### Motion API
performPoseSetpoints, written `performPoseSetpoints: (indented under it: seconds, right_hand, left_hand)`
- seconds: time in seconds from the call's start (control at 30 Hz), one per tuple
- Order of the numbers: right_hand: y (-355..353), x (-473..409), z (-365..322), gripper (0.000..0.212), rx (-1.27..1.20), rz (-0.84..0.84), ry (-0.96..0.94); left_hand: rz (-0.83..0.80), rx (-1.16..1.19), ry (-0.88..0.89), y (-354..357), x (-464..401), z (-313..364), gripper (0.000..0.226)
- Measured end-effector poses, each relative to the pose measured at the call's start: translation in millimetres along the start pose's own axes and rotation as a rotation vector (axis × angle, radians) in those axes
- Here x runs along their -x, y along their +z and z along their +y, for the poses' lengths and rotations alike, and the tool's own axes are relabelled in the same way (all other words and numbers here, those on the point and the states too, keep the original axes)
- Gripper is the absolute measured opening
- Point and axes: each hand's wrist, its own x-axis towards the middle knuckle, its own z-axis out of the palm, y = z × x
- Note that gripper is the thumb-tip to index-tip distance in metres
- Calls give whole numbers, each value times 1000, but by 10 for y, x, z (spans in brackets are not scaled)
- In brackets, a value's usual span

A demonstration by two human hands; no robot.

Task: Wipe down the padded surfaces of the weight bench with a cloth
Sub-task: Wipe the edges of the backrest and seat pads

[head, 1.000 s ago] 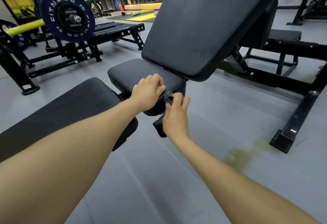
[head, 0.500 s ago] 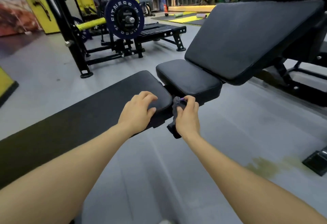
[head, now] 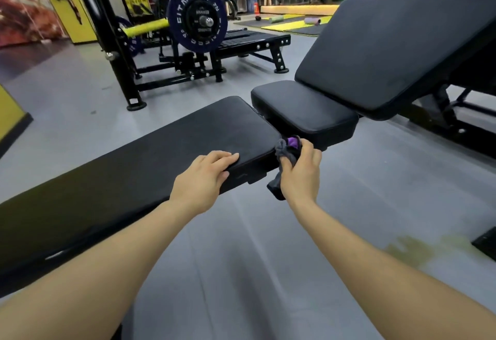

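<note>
I've got the cloth (head: 286,155), dark grey with a purple patch, bunched in my right hand (head: 300,171), fingers curled round it, a tail hanging below my wrist. It sits at the end corner of the flat bench pad (head: 161,149). Just left of that grip, my left hand (head: 204,178) rests flat on the pad's near edge, fingers straight. Just beyond the cloth, the small seat pad (head: 303,108), then the inclined backrest (head: 389,52). Far left, a blue weight plate (head: 197,18).
</note>
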Motion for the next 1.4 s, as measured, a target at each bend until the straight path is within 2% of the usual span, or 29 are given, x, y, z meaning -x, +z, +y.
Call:
performPoseSetpoints:
  seconds: [0.2, 0.47, 0.6, 0.7, 0.9, 1.2, 1.3, 1.4]
  right_hand:
    - [266, 163, -5, 41, -29, 203, 24]
    - [635, 546, -127, 43, -92, 438, -72]
    - [1027, 1025, -197, 44, -67, 409, -224]
    - [987, 1001, -132, 45, -48, 417, -306]
    - [631, 488, -89, 46, -109, 499, -105]
    - [982, 779, 18, 56, 25, 369, -263]
    - [879, 646, 65, 50, -78, 415, -265]
    - [794, 543, 86, 51, -200, 493, -166]
  left_hand:
    - [77, -26, 71, 48, 24, -76, 40]
    - [84, 15, 202, 54, 190, -449, 41]
    - [131, 21, 183, 158, 401, -668, 44]
    - [194, 8, 163, 211, 419, -639, 46]
    - [227, -16, 137, 268, 418, -623, 45]
    - [274, -45, 132, 296, 429, -615, 45]
    - [262, -34, 134, 291, 438, -609, 45]
    - [259, -26, 137, 276, 442, -600, 45]
